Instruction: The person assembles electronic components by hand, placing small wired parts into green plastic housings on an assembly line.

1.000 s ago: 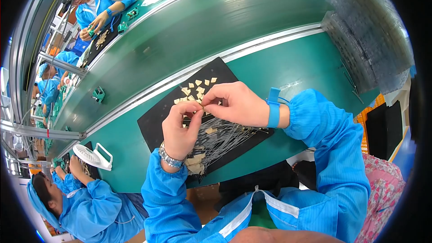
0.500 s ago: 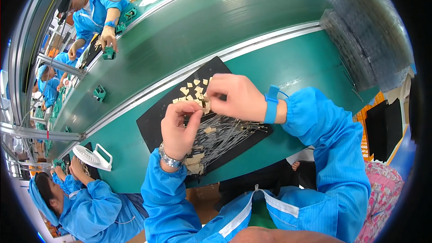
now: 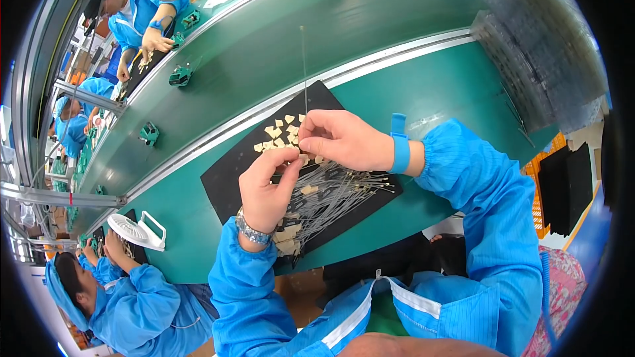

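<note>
My right hand [image 3: 340, 139] is closed in a pinch above the black mat [image 3: 228, 175]. From its fingers a thin grey cable [image 3: 305, 69] sticks up, reaching out over the conveyor. Close against it, my left hand [image 3: 263, 182] pinches thumb to forefinger; what lies between those fingertips is too small to make out. Beyond my hands, small cream tape pieces [image 3: 272, 132] lie scattered on the mat. A loose bundle of thin grey cables [image 3: 331, 201] spreads below my hands, and more cream pieces [image 3: 286, 241] are heaped at the mat's near edge.
A green conveyor belt [image 3: 264, 53] runs past the table, carrying green parts [image 3: 149, 133]. A white fan [image 3: 135, 231] stands at left, near a seated co-worker [image 3: 139, 291]. Another co-worker [image 3: 142, 6] works across the belt. Stacked clear plastic trays [image 3: 536, 46] stand at right.
A thin cable now shows upright from my right hand, which has shifted slightly left and down. Across the belt, the co-worker's hand has left a green part, which now sits farther along.
</note>
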{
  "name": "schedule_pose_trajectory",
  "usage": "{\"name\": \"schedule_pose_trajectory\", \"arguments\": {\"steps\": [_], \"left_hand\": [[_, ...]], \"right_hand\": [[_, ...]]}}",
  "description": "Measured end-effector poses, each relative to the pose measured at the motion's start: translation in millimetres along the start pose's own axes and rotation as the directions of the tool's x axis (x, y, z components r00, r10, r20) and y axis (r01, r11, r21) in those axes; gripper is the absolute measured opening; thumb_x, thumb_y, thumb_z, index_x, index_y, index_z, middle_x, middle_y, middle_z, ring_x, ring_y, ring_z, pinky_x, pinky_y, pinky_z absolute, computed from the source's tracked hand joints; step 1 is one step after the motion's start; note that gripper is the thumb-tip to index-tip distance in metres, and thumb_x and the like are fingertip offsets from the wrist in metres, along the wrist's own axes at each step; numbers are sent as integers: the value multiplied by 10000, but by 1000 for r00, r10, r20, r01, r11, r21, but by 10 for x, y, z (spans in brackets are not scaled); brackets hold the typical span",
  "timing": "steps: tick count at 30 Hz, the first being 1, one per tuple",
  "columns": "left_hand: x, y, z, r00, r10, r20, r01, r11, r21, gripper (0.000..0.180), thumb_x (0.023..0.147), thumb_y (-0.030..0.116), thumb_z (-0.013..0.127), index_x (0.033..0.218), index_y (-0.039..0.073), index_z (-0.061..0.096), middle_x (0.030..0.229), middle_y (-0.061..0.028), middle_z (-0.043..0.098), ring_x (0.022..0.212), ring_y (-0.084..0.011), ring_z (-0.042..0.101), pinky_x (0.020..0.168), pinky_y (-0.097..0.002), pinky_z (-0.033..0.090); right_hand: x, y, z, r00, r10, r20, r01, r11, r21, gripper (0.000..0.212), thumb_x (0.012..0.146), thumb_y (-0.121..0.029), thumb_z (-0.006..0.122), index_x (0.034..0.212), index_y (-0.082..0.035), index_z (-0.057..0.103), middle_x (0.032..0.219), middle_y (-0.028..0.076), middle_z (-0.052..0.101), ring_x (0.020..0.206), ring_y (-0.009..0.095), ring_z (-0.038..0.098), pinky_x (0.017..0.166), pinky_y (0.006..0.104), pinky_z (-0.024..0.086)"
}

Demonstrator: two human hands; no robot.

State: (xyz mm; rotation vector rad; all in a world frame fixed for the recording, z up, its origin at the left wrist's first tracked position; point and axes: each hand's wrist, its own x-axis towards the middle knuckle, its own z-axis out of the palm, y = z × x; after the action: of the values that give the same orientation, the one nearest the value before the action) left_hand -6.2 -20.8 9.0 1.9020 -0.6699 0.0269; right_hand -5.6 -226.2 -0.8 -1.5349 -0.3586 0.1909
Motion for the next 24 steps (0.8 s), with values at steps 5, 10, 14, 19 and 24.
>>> {"name": "schedule_pose_trajectory", "arguments": {"steps": [5, 10, 14, 19, 24], "left_hand": [[14, 68, -10, 995, 101, -4, -97, 967, 234, 175, 826, 9, 728, 991, 51, 690, 891, -79, 710, 732, -171, 670, 666, -264, 536], [16, 78, -6, 997, 78, 3, -76, 967, 244, 163, 818, 15, 737, 969, 55, 692, 892, -80, 711, 714, -179, 665, 659, -265, 536], [16, 24, -6, 997, 71, 12, -72, 982, 176, 155, 813, 3, 739, 953, 39, 684, 875, -73, 707, 714, -155, 659, 658, -260, 534], [-18, -49, 24, 999, -33, -20, 32, 999, -10, 160, 807, -6, 745, 949, 20, 676, 868, -69, 701, 720, -131, 646, 668, -250, 528], [11, 2, -26, 999, 35, 32, -38, 996, 81, 159, 805, -10, 747, 946, 17, 678, 867, -73, 697, 733, -140, 646, 676, -252, 526]], "right_hand": [[-16, -39, 22, 997, -70, -17, 68, 992, -103, 130, 937, -112, 622, 957, 13, 594, 830, 80, 636, 752, 134, 599, 673, 292, 497], [-33, -16, 19, 990, -142, -11, 138, 975, -176, 109, 945, -102, 622, 980, -2, 594, 844, 58, 620, 773, 111, 580, 679, 279, 492], [-27, 7, 26, 985, -171, 13, 171, 973, -153, 107, 946, -101, 621, 985, -7, 589, 851, 56, 610, 763, 111, 569, 670, 278, 486], [-18, 30, 38, 994, -104, 13, 104, 995, 6, 103, 939, -101, 611, 964, -7, 579, 835, 72, 616, 745, 141, 577, 667, 297, 492], [-25, 18, 47, 990, 136, 31, -139, 940, 310, 90, 950, -100, 611, 986, -26, 573, 824, 9, 602, 717, 63, 541, 591, 216, 465]]}}
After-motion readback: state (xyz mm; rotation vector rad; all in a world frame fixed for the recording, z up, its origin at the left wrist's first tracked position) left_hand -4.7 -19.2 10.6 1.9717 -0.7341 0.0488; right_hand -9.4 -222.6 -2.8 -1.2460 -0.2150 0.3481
